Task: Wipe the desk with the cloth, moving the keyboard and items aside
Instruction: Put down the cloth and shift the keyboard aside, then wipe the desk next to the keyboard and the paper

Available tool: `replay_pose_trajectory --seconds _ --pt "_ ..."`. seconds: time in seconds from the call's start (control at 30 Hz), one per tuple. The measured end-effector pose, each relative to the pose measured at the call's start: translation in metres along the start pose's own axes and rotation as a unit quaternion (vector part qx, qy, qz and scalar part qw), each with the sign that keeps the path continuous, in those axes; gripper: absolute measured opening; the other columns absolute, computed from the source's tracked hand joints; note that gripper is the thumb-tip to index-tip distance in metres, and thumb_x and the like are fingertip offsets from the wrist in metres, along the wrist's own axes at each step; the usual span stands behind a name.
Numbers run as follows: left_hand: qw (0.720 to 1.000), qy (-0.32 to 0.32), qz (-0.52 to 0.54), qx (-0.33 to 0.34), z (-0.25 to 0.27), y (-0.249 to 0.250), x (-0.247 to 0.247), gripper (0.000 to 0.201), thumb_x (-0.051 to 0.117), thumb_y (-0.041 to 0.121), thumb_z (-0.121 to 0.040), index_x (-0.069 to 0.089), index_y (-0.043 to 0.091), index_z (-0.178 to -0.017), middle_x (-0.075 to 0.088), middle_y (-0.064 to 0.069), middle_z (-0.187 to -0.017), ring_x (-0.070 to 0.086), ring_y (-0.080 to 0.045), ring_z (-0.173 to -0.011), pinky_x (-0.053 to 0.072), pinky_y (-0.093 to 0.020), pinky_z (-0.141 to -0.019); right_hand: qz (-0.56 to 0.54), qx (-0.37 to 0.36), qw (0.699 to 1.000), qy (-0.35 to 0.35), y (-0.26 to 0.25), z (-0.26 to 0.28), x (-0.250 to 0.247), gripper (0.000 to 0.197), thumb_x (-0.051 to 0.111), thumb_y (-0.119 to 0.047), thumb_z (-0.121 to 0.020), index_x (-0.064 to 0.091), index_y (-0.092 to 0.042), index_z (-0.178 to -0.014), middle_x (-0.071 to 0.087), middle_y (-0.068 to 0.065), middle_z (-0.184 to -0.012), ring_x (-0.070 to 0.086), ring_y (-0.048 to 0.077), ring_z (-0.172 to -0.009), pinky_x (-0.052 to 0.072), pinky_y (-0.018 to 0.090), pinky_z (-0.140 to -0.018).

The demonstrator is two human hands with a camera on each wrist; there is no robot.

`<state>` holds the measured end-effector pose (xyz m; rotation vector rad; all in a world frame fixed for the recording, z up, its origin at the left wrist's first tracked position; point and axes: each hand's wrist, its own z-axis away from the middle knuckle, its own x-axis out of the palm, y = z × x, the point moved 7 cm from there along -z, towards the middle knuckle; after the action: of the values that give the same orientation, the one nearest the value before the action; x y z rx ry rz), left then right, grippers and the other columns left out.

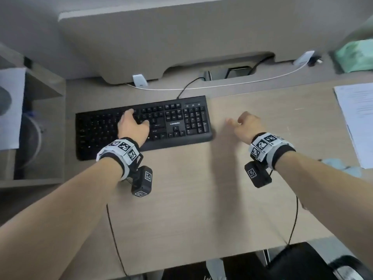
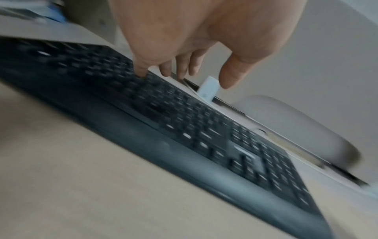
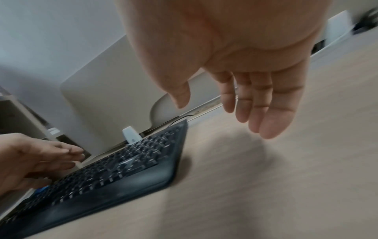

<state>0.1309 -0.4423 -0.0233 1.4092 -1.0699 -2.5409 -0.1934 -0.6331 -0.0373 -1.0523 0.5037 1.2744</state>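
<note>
Two hands are up, both empty with loose, spread fingers. My left hand (image 1: 132, 126) hovers over the keyboard (image 1: 177, 122), fingertips about touching its keys; my right hand (image 1: 245, 126) hangs over bare desk (image 1: 191, 199), just off its 3 o'clock end. Keyboard's long axis runs 9-to-3, cable end pointing 12.

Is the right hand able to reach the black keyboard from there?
Probably yes: the right hand hovers open over bare wooden desk beside the black keyboard's right end, nothing lying between them.
</note>
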Motion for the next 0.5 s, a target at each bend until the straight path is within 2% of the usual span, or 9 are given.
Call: replay_pose_trajectory --seconds 0.13,0.27,0.37,0.5 --pt "0.987 -0.068 -0.056 0.134 0.041 0.072 0.074 0.058 0.061 0.024 -0.088 0.043 0.009 -0.141 0.045 -0.011 -0.147 0.039 -0.029 -0.137 0.032 -0.041 -0.115 0.005 0.047 0.999 0.017 0.085 0.004 -0.036 0.051 0.05 -0.059 -0.09 0.058 -0.009 -0.095 0.063 0.015 -0.096 0.058 0.032 -0.091 0.038 0.031 -0.073" --pt "0.941 -0.143 -0.166 0.258 0.089 0.125 0.15 0.058 0.056 0.024 -0.088 0.04 0.009 -0.142 0.037 -0.012 -0.151 0.028 -0.031 -0.142 0.026 -0.046 -0.117 0.028 0.1 0.994 0.022 0.173 0.015 -0.061 0.048 0.052 -0.055 -0.09 0.06 -0.009 -0.1 0.065 0.016 -0.101 0.061 0.035 -0.095 0.042 0.033 -0.074" --pt "0.9 -0.184 -0.257 0.301 0.118 0.152 0.202 0.065 0.054 0.027 -0.086 0.033 0.01 -0.146 0.025 -0.011 -0.158 0.02 -0.032 -0.145 0.022 -0.048 -0.118 0.057 0.134 0.989 0.032 0.233 0.031 -0.079 0.048 0.052 -0.053 -0.088 0.06 -0.007 -0.099 0.066 0.02 -0.102 0.062 0.036 -0.092 0.046 0.035 -0.074" --pt "0.851 -0.193 -0.355 0.335 0.139 0.174 0.245 0.069 0.053 0.032 -0.086 0.027 0.014 -0.148 0.015 -0.011 -0.161 0.013 -0.031 -0.148 0.018 -0.049 -0.119 0.094 0.188 0.978 0.013 0.294 0.051 -0.091 0.061 0.052 -0.058 -0.083 0.058 -0.004 -0.111 0.063 0.022 -0.111 0.06 0.037 -0.101 0.047 0.037 -0.082"
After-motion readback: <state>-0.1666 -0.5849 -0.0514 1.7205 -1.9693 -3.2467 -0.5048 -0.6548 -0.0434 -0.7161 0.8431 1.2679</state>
